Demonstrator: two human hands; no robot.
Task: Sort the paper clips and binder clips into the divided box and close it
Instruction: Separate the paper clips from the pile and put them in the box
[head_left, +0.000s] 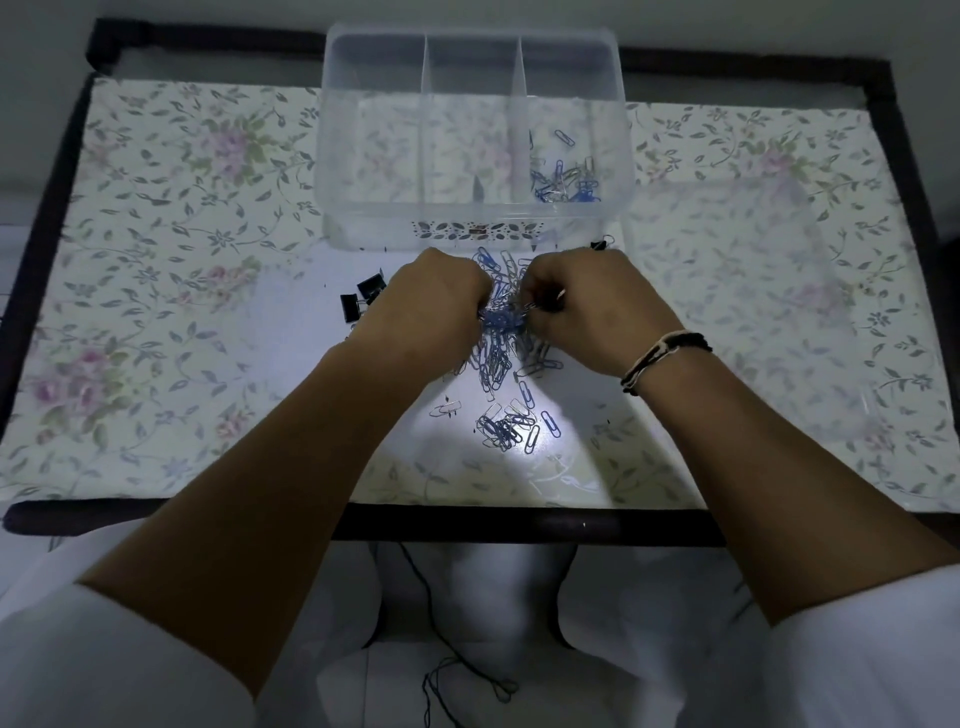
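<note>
A clear plastic divided box (332, 171) stands open at the far middle of the table, with three compartments. Several blue and silver paper clips (563, 179) lie in its right compartment; the other two look empty. A loose pile of paper clips (506, 421) spreads in front of the box toward me. My left hand (431, 306) and my right hand (587, 306) are curled over the pile's far part, both closed on a bunch of paper clips between them. Black binder clips (363, 296) lie left of my left hand, one more binder clip (601, 243) by the box's right front corner.
A clear lid (753, 312) lies flat on the table to the right of the box. A floral cloth (156, 260) covers the table, which has a dark raised frame (467, 525). A thin dark cord (441, 649) hangs over my lap.
</note>
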